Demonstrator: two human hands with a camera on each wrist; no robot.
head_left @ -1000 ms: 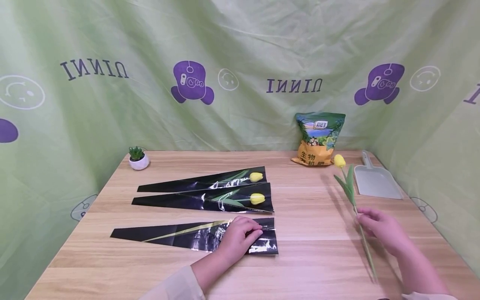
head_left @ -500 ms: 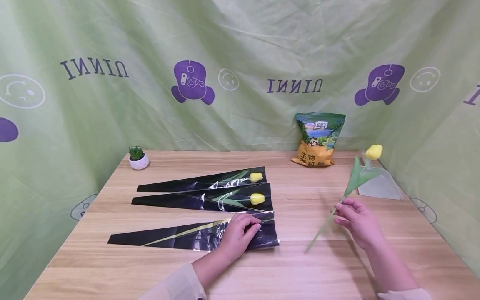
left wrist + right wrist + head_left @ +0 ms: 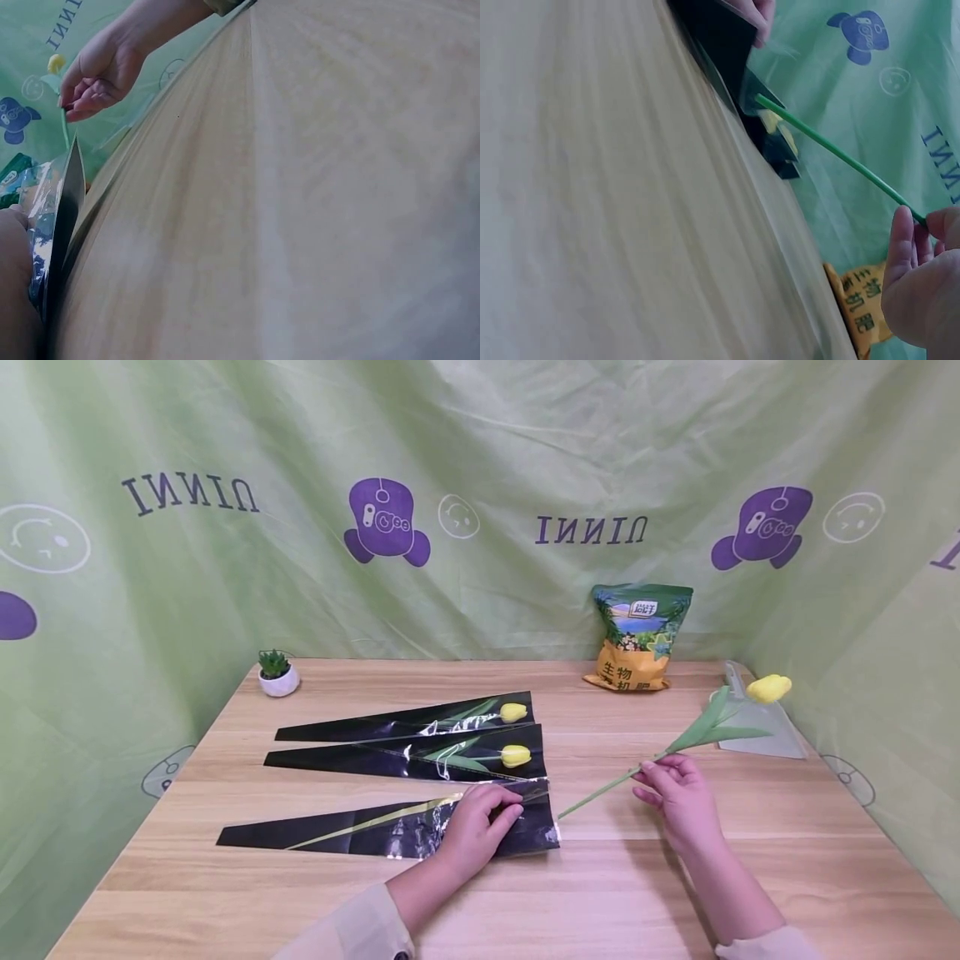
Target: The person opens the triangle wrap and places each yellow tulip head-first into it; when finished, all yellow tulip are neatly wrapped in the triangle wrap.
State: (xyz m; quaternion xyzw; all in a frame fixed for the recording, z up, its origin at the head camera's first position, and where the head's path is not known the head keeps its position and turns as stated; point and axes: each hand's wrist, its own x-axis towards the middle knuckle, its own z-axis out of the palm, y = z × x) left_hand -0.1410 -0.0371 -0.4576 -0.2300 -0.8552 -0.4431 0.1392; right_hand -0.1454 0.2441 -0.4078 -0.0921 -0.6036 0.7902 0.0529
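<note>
My left hand (image 3: 476, 831) pinches the upper film of a long black flower sleeve (image 3: 375, 839) near its wide right end. That mouth stands a little raised off the table, as the right wrist view also shows. In my right hand (image 3: 682, 797), thumb and fingertips pinch the green stem of a yellow tulip (image 3: 697, 733). Its bloom points right and away, and the bare stem end (image 3: 769, 103) is at the sleeve's mouth; whether it is inside I cannot tell. Behind lie two more black sleeves, (image 3: 322, 760) each with a yellow tulip (image 3: 516, 756) inside.
At the back right stands a green and orange bag (image 3: 637, 639). A grey dustpan (image 3: 761, 739) lies on the right, partly behind the held tulip. A small potted succulent (image 3: 278, 677) sits at the back left of the wooden table (image 3: 180, 877). Green cloth (image 3: 495, 435) hangs around.
My right hand has moved left with the tulip, tilting it so the stem end swings left to the sleeve. The left hand has lifted the sleeve's mouth slightly.
</note>
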